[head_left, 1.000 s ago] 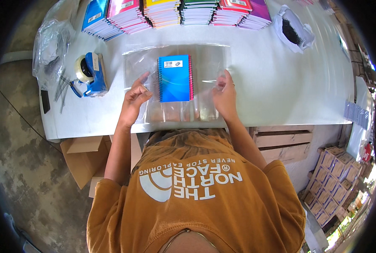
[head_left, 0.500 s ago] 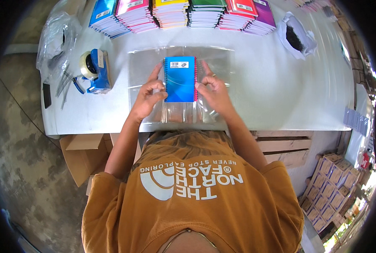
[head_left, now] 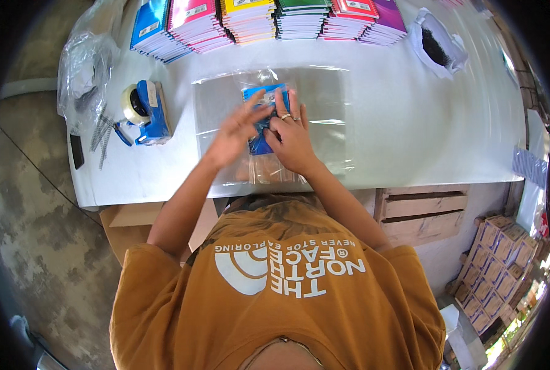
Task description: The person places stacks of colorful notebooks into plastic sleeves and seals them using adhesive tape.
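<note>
A blue spiral notebook (head_left: 261, 145) lies on a sheet of clear plastic film (head_left: 326, 126) at the middle of the table, before my body. My right hand (head_left: 292, 137) rests over the notebook's right side, its longer fingers stretched toward the upper edge and its thumb bent in. Above the notebook's left side is my left hand (head_left: 233, 134), fingers apart and a little smeared by motion. Whether the left fingertips touch the cover I cannot tell. Much of the cover is hidden by both hands.
Stacks of coloured spiral notebooks (head_left: 247, 24) line the far edge. At left are a blue tape dispenser (head_left: 156, 117), pliers (head_left: 121, 134), wire spirals (head_left: 100, 137) and a clear plastic bag (head_left: 90, 58). A white bag (head_left: 454, 52) with dark contents sits far right.
Both hands have left the notebook's sides and come over its cover, the right reaching leftward. A blue cover still shows beneath them. The whole view has shifted slightly.
</note>
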Demonstrator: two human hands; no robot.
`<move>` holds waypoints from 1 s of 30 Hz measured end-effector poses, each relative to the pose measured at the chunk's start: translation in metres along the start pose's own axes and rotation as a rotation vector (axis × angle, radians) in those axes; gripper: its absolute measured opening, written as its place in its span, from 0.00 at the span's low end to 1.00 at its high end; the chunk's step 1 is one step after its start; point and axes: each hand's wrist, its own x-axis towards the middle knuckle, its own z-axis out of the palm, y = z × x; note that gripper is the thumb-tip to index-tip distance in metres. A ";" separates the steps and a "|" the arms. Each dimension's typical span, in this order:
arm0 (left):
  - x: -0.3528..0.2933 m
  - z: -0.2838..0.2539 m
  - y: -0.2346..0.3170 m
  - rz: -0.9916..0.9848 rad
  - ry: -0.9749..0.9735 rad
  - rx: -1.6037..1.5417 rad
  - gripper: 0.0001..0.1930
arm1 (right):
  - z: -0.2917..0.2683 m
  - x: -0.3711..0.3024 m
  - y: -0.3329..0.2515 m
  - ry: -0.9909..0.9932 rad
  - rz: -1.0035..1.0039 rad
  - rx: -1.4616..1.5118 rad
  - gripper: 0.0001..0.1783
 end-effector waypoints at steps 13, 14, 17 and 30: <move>0.077 0.029 0.065 0.136 -0.052 1.222 0.14 | -0.004 0.001 -0.003 -0.060 0.012 -0.182 0.09; 0.085 0.018 0.061 0.162 0.188 1.083 0.13 | -0.005 0.001 -0.005 -0.042 0.009 -0.159 0.09; 0.064 -0.001 0.046 0.347 0.352 1.079 0.15 | -0.003 0.002 -0.007 -0.012 0.015 -0.107 0.09; -0.006 0.028 -0.014 0.272 0.295 1.354 0.27 | -0.015 0.024 -0.001 -0.331 -0.129 0.012 0.12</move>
